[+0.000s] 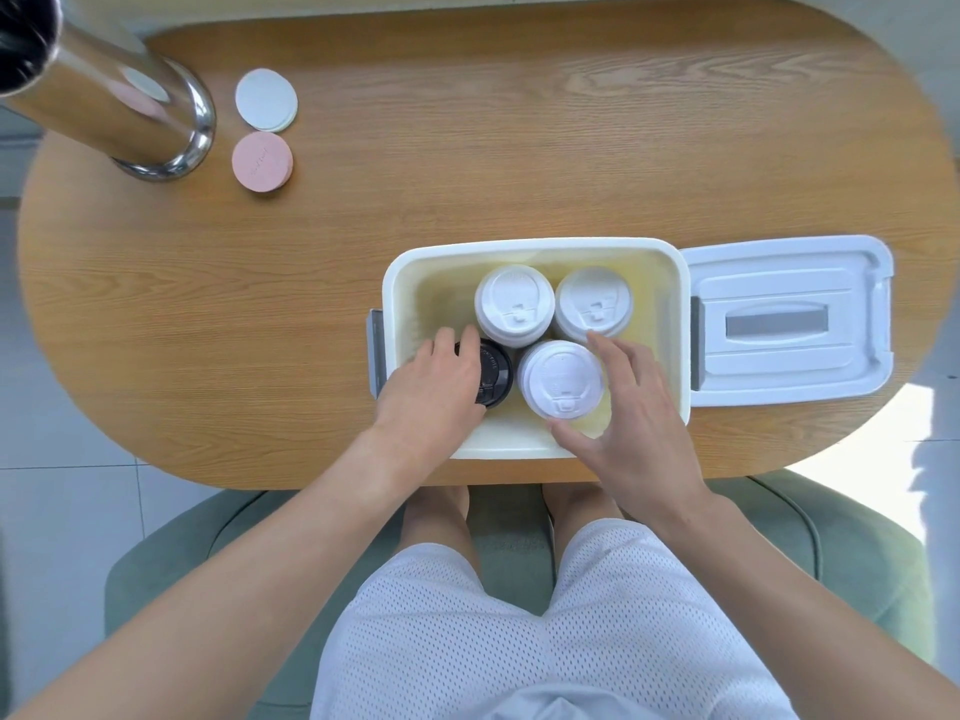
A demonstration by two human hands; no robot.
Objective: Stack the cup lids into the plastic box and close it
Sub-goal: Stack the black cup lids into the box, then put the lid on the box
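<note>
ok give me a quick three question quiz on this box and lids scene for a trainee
1. True or false: the box lid is on the box.
2. How many white lid stacks stand in the box?
3. Which hand is on the black lid stack: A left hand, B right hand?

Key: 1 false, it lies on the table to the right of the box. 2 three. 3 A.

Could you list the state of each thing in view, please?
plastic box: open, holding four lid stacks.
box lid: off, lying right of the box.
black lid stack: in box, under left hand.
nearest white lid stack: upright, right hand curled around it.
pink coaster: flat on table.
</note>
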